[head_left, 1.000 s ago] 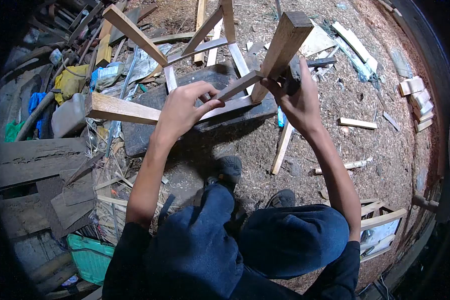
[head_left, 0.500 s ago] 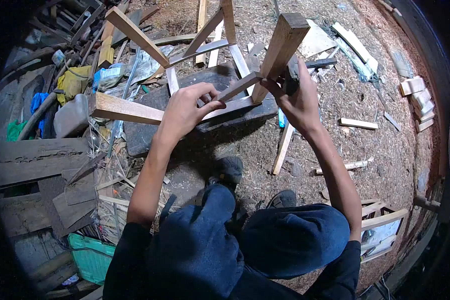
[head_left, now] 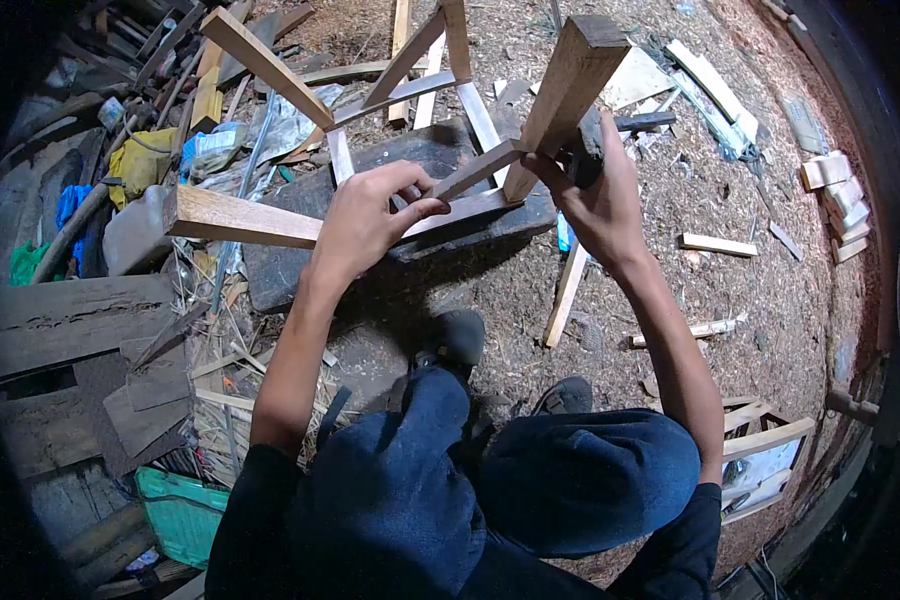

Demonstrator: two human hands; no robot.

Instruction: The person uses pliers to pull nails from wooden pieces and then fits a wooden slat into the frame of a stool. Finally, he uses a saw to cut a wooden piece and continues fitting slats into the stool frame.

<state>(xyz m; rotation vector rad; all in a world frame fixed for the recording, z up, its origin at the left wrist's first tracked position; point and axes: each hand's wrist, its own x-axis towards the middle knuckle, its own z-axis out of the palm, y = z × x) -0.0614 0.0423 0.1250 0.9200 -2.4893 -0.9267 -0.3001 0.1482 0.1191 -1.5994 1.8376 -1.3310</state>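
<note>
A wooden stool frame [head_left: 485, 122], legs pointing up, rests on a dark wooden block [head_left: 270, 275]. My left hand [head_left: 355, 220] pinches a short wooden slat [head_left: 475, 170] between thumb and fingers. The slat's far end meets the near right leg [head_left: 570, 85] of the frame. My right hand [head_left: 612, 210] is closed round a dark, blocky tool [head_left: 592, 138] behind that leg, its fingertips right at the slat's end. A dark bar [head_left: 645, 122] sticks out beyond that hand; part of the tool is hidden by the leg and the palm.
Wood shavings cover the ground, with loose sticks [head_left: 720, 245] and a stack of pale blocks [head_left: 836, 190] at the right. Scrap wood, a yellow cloth [head_left: 140, 165] and a green crate [head_left: 185, 520] lie at the left. Another slatted wooden piece [head_left: 770, 440] is near my right knee.
The stool frame's legs have tilted slightly outward to the left and up in view. Both hands keep their holds, with only a slight shift.
</note>
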